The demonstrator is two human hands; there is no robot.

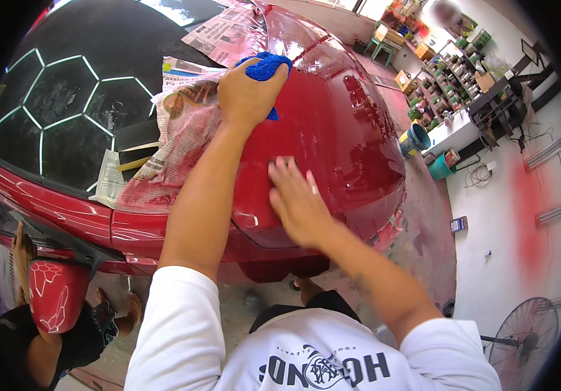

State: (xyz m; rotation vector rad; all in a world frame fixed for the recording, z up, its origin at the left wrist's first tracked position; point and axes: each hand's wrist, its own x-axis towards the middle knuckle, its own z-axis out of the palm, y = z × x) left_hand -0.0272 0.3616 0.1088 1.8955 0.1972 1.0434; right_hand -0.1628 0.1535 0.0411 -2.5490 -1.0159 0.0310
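Observation:
My left hand (248, 94) is closed around a bunched blue cloth (268, 66) and reaches out over a glossy red car hood (352, 140). A corner of the cloth shows below the hand, against the red paint. Nearer to me, my right hand (298, 205) lies flat at the hood's side edge, fingers stretched out, with nothing in it. Crumpled newspaper (186, 140), stained pinkish red, covers the border between hood and windshield (72, 98), beside my left forearm. The windshield reflects hexagonal lights.
At lower left a red side mirror (59, 296) juts out, with another person's hand (23, 251) near the car behind it. Buckets (414, 139) and shelves of cans (446, 81) stand at the right. A fan (525, 342) is at lower right.

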